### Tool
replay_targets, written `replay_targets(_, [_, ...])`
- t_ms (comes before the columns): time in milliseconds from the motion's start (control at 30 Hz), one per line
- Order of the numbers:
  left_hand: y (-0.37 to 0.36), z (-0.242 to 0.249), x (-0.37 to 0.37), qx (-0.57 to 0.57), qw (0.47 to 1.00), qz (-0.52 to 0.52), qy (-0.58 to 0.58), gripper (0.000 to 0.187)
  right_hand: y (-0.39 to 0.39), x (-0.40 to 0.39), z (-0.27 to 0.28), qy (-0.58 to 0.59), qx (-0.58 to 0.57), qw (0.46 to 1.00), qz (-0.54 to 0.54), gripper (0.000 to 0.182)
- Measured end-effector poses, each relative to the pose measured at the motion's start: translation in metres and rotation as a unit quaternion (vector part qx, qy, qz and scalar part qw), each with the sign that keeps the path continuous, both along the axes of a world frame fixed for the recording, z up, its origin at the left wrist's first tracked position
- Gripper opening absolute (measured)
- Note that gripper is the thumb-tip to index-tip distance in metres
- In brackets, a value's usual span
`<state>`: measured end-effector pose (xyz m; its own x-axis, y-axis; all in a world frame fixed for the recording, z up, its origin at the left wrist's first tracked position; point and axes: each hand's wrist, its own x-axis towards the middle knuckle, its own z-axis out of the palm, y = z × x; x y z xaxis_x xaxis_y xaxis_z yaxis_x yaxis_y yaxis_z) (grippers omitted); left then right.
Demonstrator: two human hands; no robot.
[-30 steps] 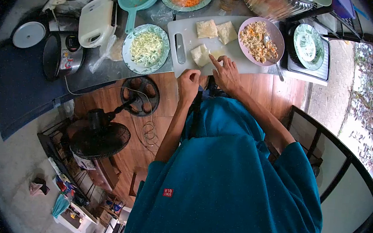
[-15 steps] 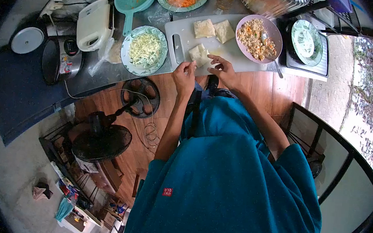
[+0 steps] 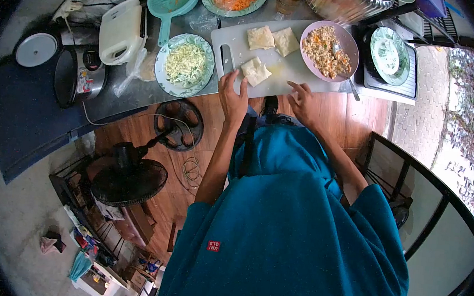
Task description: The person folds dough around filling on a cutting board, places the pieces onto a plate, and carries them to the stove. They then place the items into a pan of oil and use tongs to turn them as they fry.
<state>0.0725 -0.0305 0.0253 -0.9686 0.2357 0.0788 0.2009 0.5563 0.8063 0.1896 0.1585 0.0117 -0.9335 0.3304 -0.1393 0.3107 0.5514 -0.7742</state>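
Withdrawing from the folded parcel [image 3: 255, 70], right hand [image 3: 304, 104], like left hand [image 3: 233, 96], has parted fingers.

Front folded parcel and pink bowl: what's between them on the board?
Head view: a yellowish smear on the white cutting board. Otherwise the stretch from the front folded parcel to the pink bowl looks bare.

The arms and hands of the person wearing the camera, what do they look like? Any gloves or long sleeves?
The left hand and right hand are bare: no gloves or watch show. The sleeves are loose, plain teal and short, leaving the forearms uncovered. They belong to a teal shirt with a small red square carrying white letters.
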Motion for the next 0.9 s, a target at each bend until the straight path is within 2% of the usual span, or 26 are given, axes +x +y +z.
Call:
replay_targets(233, [0.007,-0.003,-0.017,-0.056,0.997,-0.044,0.007,0.047,0.012,0.013,0.008,-0.041,0.017,0.998,-0.049,0.036])
replay_targets(300, [0.011,-0.003,-0.022,-0.067,0.994,-0.086,0.005,0.051,0.005,0.002,0.005,0.019,-0.006,0.998,-0.060,0.038])
replay_targets(467, [0.022,-0.004,-0.035,-0.081,0.986,-0.147,-0.004,0.054,-0.014,-0.023,0.008,0.062,-0.044,0.994,-0.075,0.041])
replay_targets(667, [0.031,-0.002,-0.045,-0.114,0.976,-0.183,-0.002,0.053,-0.017,-0.040,0.007,0.041,0.018,0.998,-0.041,0.045])
replay_targets(833, [0.033,-0.002,-0.053,-0.101,0.975,-0.196,-0.035,0.049,-0.029,-0.047,0.005,0.063,-0.053,0.995,-0.056,0.046])
replay_targets(900, [0.033,-0.005,-0.057,-0.114,0.973,-0.199,-0.033,0.048,-0.029,-0.050,0.004,0.018,-0.095,0.994,-0.051,0.047])
